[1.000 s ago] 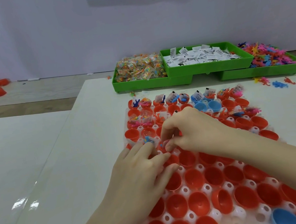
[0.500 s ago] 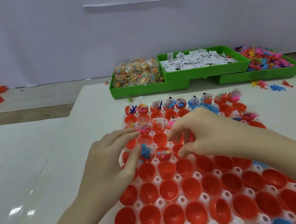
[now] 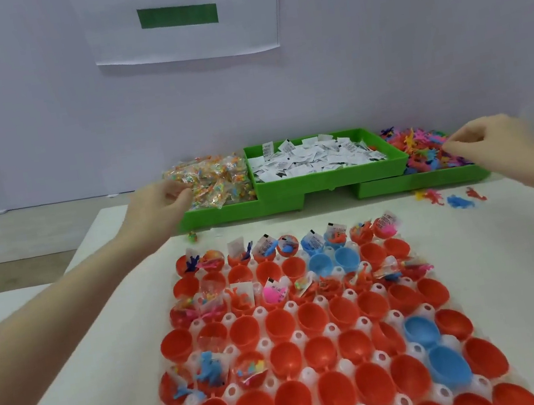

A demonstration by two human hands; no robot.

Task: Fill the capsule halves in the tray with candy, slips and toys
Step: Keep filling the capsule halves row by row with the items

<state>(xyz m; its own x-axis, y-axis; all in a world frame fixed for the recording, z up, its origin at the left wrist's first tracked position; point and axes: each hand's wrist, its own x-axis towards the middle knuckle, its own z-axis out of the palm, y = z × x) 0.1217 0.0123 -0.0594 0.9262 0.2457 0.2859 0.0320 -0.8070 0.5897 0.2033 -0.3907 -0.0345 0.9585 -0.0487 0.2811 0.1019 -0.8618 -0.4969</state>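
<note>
While bins hold candy [image 3: 212,184], slips [image 3: 314,158] (white), toys [image 3: 424,149]

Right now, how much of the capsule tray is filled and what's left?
Done: the far row and the third row hold candy, slips and toys; three halves at the near left have items too. In hand: the left hand reaches into the candy bin, the right hand over the toy bin. Left: the remaining halves look empty.
</note>
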